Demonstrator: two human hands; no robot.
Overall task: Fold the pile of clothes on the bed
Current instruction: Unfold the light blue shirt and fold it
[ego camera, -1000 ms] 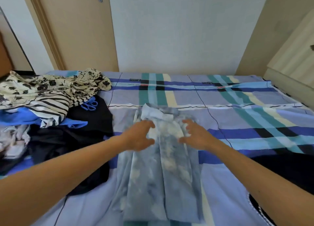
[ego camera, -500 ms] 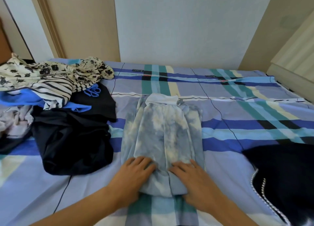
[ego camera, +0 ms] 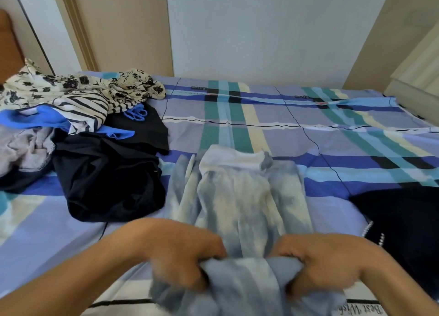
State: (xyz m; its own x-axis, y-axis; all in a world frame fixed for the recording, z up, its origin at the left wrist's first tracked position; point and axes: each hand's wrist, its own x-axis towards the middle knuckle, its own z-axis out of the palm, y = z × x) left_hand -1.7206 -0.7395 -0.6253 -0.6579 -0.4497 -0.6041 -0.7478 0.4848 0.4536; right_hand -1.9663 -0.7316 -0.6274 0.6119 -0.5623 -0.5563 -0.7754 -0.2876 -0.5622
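Soft even daylight, motion blur near bottom, wide-angle edge bending

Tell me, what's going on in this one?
A person is folding a blue tie-dye garment laid lengthwise on the bed. The left hand and right hand each grip its near end, bunched up. An unfolded pile sits at the left, and a dark garment lies at the right.

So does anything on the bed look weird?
Nothing looks torn or spilled. The clothes heap on the left is a crumpled jumble, and the blue tie-dye garment is bunched at its near end in the left hand and right hand.
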